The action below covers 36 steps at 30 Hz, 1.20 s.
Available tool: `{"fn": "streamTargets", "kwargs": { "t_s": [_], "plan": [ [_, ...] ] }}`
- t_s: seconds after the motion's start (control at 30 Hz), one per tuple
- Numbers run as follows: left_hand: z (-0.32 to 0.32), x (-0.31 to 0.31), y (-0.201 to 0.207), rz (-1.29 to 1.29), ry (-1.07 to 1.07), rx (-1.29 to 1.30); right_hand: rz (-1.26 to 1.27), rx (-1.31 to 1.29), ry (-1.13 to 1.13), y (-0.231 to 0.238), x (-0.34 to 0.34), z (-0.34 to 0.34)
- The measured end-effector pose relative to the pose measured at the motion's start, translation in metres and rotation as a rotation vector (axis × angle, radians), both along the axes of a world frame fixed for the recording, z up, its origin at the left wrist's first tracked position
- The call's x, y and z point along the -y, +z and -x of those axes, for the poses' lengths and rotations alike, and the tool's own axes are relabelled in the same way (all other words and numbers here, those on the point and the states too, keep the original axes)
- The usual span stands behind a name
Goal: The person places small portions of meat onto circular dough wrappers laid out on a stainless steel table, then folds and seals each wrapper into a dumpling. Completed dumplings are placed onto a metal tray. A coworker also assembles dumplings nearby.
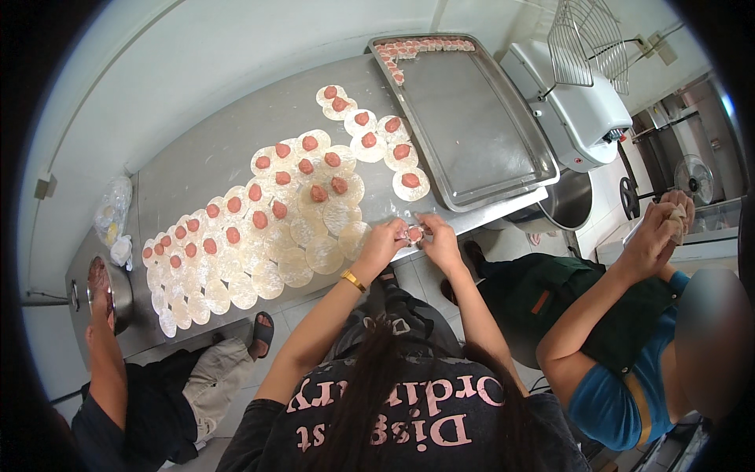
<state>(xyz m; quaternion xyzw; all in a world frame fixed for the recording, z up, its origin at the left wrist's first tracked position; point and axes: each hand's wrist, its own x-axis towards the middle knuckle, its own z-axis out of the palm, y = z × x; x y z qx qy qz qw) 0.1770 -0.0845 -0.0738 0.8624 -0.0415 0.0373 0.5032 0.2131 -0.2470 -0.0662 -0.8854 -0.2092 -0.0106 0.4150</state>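
Between my two hands, at the table's front edge, is a small dumpling (414, 234) with pink filling showing at its middle. My left hand (382, 244), below a gold wristwatch, pinches its left side. The fingers of my right hand (437, 239) press on its right side. Left of my hands, round dough wrappers (323, 255) overlap in rows, several topped with a ball of pink meat filling (318, 193). The nearest loose wrapper with filling (410, 181) lies just beyond my fingers.
A large metal tray (480, 118) holds small dumplings along its far and left edges. Right of it stand a white machine (570, 102) and a steel bowl (568, 200). A co-worker's hand (100, 287) is in a metal bowl at left; another co-worker's hands (664, 224) are raised at right.
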Motion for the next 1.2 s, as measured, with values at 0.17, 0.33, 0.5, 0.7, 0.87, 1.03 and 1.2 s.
{"fn": "streamTargets", "kwargs": {
  "t_s": [0.17,0.33,0.5,0.7,0.87,1.03,1.2],
  "plan": [
    [-0.003,0.001,0.002,-0.082,-0.030,-0.036,0.086,-0.145,-0.025,-0.002,0.001,0.003],
    [-0.002,-0.001,0.007,-0.118,-0.026,0.038,-0.021,-0.068,-0.041,-0.009,-0.001,-0.002],
    [-0.005,0.000,0.009,-0.052,-0.034,0.066,0.149,-0.118,-0.006,-0.010,-0.002,-0.005],
    [-0.005,0.002,0.012,-0.087,-0.005,0.014,-0.090,-0.051,-0.020,-0.006,-0.004,-0.004],
    [-0.005,0.001,0.014,-0.068,-0.030,-0.039,0.061,-0.146,0.018,-0.007,-0.002,-0.006],
    [-0.003,-0.001,0.014,-0.115,-0.030,0.078,-0.016,-0.078,0.020,-0.006,-0.002,-0.010],
    [-0.004,-0.001,0.012,0.000,-0.039,-0.016,0.117,-0.186,0.003,-0.003,-0.001,-0.008]
  ]
}}
